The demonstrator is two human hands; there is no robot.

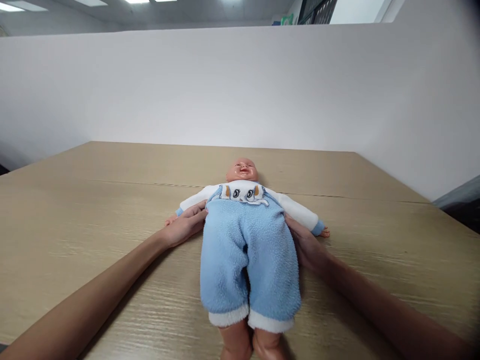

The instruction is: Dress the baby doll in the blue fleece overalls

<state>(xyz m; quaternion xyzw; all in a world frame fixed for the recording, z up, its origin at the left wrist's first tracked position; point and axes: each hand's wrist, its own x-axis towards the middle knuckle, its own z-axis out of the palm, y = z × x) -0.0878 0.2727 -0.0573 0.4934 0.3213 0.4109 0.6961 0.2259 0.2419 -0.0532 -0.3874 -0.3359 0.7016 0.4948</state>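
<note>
A baby doll [243, 171] lies on its back on the wooden table, head away from me and bare legs toward me. It wears light blue fleece overalls [228, 245] with white cuffs and an animal face on the bib. Underneath is a white long-sleeved top [300, 209] with blue cuffs, the arms spread out sideways. My left hand [186, 226] holds the doll's side at the waist, just below its sleeve. On the opposite side my right hand [305, 244] grips the waist, its fingertips partly hidden by the overalls. The doll's feet are out of view.
The light wooden table [112, 200] extends around the doll, with a seam running across it. A white partition [225, 90] stands behind the table and along the right. At the right edge a dark grey object [463, 200] is partly visible.
</note>
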